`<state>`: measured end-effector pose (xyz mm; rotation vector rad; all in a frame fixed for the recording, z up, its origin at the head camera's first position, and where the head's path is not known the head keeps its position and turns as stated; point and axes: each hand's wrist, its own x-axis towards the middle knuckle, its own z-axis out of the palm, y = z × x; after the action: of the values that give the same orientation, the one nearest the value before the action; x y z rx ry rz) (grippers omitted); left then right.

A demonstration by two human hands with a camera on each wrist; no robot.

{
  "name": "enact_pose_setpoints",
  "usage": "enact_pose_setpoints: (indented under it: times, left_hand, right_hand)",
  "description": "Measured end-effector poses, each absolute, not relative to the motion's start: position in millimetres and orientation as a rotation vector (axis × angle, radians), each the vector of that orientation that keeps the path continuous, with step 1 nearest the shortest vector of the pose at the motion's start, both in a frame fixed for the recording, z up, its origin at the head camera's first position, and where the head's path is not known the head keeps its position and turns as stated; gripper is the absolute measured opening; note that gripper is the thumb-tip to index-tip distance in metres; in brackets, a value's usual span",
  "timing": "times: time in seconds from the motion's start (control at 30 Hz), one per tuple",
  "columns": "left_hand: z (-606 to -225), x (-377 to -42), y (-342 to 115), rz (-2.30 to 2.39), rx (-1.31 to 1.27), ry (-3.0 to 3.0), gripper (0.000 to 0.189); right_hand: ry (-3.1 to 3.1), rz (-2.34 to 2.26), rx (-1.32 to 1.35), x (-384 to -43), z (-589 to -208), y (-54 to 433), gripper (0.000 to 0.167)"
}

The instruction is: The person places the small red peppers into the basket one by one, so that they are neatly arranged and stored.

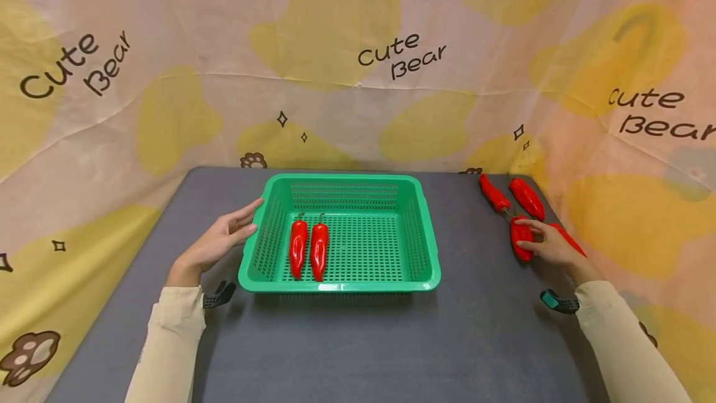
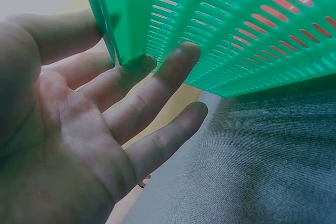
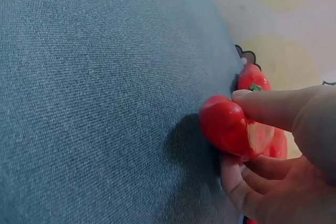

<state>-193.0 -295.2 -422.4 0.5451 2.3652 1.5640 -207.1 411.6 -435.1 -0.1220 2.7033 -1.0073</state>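
A green plastic basket [image 1: 341, 287] stands on the table, with two red peppers, one at the left [image 1: 298, 250] and one beside it [image 1: 319, 252], lying side by side in it. My left hand [image 1: 224, 238] is at the basket's left side. Its fingers are loosely extended, and in the left wrist view the fingertips [image 2: 186, 53] lie along the outer wall and rim. At the table's right, my right hand [image 1: 550, 246] pinches a red pepper [image 3: 226, 127] between thumb and fingers. Part of that pepper is hidden behind the thumb.
More red peppers lie around my right hand: two beyond it, one left [image 1: 493, 193] and one right [image 1: 527, 199], and another [image 1: 569, 240] partly behind the hand. A printed cloth [image 1: 335, 48] hangs round the dark table [image 1: 358, 347] at the back and sides.
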Motion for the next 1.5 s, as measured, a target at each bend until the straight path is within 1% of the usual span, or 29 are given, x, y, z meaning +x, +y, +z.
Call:
enact_pose_setpoints:
  times: [0.13, 0.27, 0.33, 0.47, 0.67, 0.93, 1.07, 1.3, 1.5]
  left_hand:
    - [-421.1, -192.8, -294.5, 1.578, 0.541, 2.36, 0.064]
    - [-420.0, -191.7, -293.5, 1.577, 0.536, 2.36, 0.064]
    - [-419.9, -191.1, -293.3, 1.581, 0.534, 2.353, 0.064]
    - [-419.9, -190.1, -293.6, 1.582, 0.534, 2.349, 0.065]
    - [-421.7, -191.1, -295.7, 1.593, 0.549, 2.341, 0.064]
    - [-422.1, -193.2, -295.3, 1.584, 0.557, 2.349, 0.064]
    - [-422.6, -193.9, -294.7, 1.581, 0.558, 2.347, 0.064]
    - [-424.4, -194.4, -293.8, 1.586, 0.55, 2.344, 0.064]
    - [-423.4, -194.3, -293.8, 1.588, 0.551, 2.346, 0.064]
  right_hand:
    - [2.688, -1.096, -0.131, -201.3, -431.6, 415.4, 0.06]
    - [2.681, -1.228, -0.159, -196.1, -425.3, 422.1, 0.046]
    - [2.692, -1.28, -0.174, -194.0, -422.0, 425.2, 0.043]
    - [2.698, -1.318, -0.191, -191.6, -412.7, 426.4, 0.047]
    - [2.702, -1.276, -0.223, -192.1, -393.9, 407.0, 0.059]
    - [2.634, -1.389, -0.377, -196.3, -375.5, 370.7, 0.057]
    - [2.619, -1.376, -0.403, -196.5, -368.2, 353.4, 0.058]
    - [2.637, -1.402, -0.526, -205.3, -368.0, 330.1, 0.058]
    - [2.597, -1.395, -0.527, -211.4, -366.6, 317.0, 0.06]
